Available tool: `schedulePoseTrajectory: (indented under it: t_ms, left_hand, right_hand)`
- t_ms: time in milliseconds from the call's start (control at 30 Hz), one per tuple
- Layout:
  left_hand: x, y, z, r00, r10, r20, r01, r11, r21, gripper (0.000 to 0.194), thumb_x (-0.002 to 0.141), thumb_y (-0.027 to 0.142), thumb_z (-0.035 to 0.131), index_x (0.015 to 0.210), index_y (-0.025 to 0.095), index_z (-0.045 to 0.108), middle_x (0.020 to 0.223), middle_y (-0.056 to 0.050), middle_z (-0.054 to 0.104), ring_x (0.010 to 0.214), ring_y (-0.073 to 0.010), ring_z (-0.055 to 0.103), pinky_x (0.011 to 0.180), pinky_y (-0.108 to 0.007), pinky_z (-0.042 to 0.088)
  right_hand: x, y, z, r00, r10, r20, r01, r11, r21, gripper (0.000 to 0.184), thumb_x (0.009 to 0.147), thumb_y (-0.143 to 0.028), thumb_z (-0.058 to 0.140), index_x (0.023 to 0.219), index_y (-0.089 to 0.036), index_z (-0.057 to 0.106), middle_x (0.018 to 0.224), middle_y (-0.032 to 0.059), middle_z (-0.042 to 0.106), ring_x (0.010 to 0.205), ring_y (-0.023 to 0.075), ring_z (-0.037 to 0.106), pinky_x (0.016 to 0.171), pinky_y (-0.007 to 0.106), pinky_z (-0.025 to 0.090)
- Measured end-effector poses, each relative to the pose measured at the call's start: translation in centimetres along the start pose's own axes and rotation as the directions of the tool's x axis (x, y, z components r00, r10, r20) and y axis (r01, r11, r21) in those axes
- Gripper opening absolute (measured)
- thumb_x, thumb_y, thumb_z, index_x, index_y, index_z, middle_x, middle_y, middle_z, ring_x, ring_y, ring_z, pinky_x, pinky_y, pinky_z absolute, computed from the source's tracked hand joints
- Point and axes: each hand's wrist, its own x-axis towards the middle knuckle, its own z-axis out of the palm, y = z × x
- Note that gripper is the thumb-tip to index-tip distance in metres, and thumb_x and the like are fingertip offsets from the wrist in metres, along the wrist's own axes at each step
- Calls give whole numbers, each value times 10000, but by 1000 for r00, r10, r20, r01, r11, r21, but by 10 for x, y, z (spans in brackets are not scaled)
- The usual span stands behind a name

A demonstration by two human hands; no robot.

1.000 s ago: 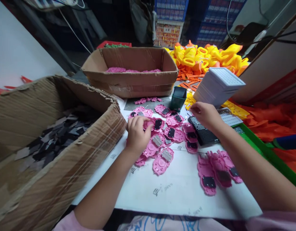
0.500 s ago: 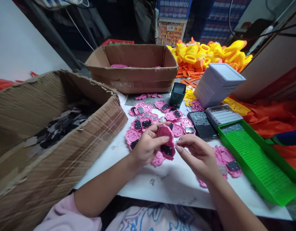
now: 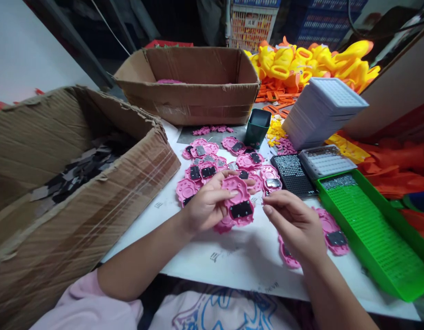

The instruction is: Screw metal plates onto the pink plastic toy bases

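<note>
My left hand (image 3: 199, 205) grips a pink plastic part (image 3: 235, 187) with a scalloped rim, thumb on its front. A black rectangular plate (image 3: 241, 210) with small shiny dots sits in its lower half. Just to the right, apart from the part, my right hand (image 3: 296, 222) has thumb and index finger pinched together. Whatever is between those fingertips is too small to make out. Behind my hands lie several similar pink parts (image 3: 249, 161), many bearing black or grey plates. More pink parts (image 3: 336, 238) rest to the right of my right hand.
A cardboard box (image 3: 139, 169) with loose dark plates stands at left, another cardboard box (image 3: 194, 103) at the back. To the right are a green tray (image 3: 380, 247), a black perforated tray (image 3: 294, 176) and stacked white trays (image 3: 322, 114). A dark green cup (image 3: 258, 128) stands mid-table.
The pink part in my left hand has turned so its inner face and black plate face me more. My right hand has drawn slightly away to the right. The view has tilted down a little.
</note>
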Motion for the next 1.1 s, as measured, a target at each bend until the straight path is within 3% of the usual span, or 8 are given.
schedulePoseTrajectory:
  t_ms: [133, 233, 333, 433, 533, 667, 900, 1100]
  left_hand:
    - [-6, -5, 0, 966, -218, 141, 223, 975, -21, 627, 682, -39, 549, 1263, 185, 479, 1105, -75, 649, 949, -154, 643, 799, -230, 485]
    - [-8, -10, -1, 925, -321, 203, 320, 947, 39, 695, 758, 13, 613, 1380, 242, 406, 1187, -73, 615, 1052, -143, 602, 914, -242, 428]
    - [-7, -10, 0, 897, -327, 298, 307, 945, 115, 599, 802, 166, 687, 1353, 233, 462, 1195, -90, 605, 1086, -165, 585, 998, -308, 382]
    - [-6, -10, 1, 852, -357, 382, 319, 934, 162, 445, 803, 313, 702, 1198, 134, 600, 1031, -108, 657, 948, -167, 633, 940, -313, 431]
    - [-6, -11, 1, 857, -385, 342, 345, 922, 174, 362, 819, 351, 674, 1076, 98, 648, 885, -100, 679, 840, -159, 656, 810, -265, 483]
    - [-8, -12, -1, 852, -429, 300, 388, 902, 188, 389, 821, 408, 641, 1038, 86, 662, 857, -112, 683, 695, -175, 671, 683, -281, 517]
    - [-6, -9, 0, 821, -509, 257, 449, 855, 260, 393, 810, 435, 624, 978, 83, 670, 737, -89, 679, 531, -143, 636, 495, -217, 462]
    - [-5, -9, 1, 835, -519, 184, 464, 843, 270, 287, 761, 343, 673, 891, 88, 698, 701, -64, 674, 489, -109, 591, 477, -206, 444]
  right_hand:
    - [2, 0, 1, 1000, -14, -8, 14, 1000, -6, 180, 870, -169, 603, 985, -302, 643, 930, -6, 596, 882, 96, 561, 720, 220, 471]
    - [2, 1, -1, 1000, 19, 6, -19, 1000, -22, 145, 875, -198, 599, 989, -285, 623, 916, 3, 579, 826, 106, 556, 669, 241, 467]
    - [2, 0, -3, 999, -23, 26, 25, 998, -63, 108, 881, -201, 587, 959, -267, 623, 875, 5, 551, 774, 108, 531, 637, 256, 441]
    - [3, -1, -3, 997, -61, 39, 64, 994, -84, 109, 888, -196, 575, 959, -263, 623, 889, 8, 533, 786, 109, 521, 649, 266, 432]
    - [4, 0, -1, 997, -44, 56, 49, 995, -87, 92, 895, -202, 563, 948, -258, 614, 892, 3, 529, 780, 105, 519, 669, 273, 429]
    - [4, 3, -1, 998, -9, 62, 14, 997, -71, 53, 896, -220, 562, 912, -243, 606, 881, 5, 551, 803, 115, 528, 684, 275, 427]
    - [8, 4, -8, 985, 86, 151, -82, 996, -34, 87, 901, -284, 553, 866, -214, 592, 814, 6, 565, 741, 114, 533, 656, 260, 428]
    - [13, 4, -15, 948, -16, 317, 85, 975, -206, 82, 937, -239, 476, 882, -202, 524, 811, 8, 524, 740, 109, 491, 655, 246, 411]
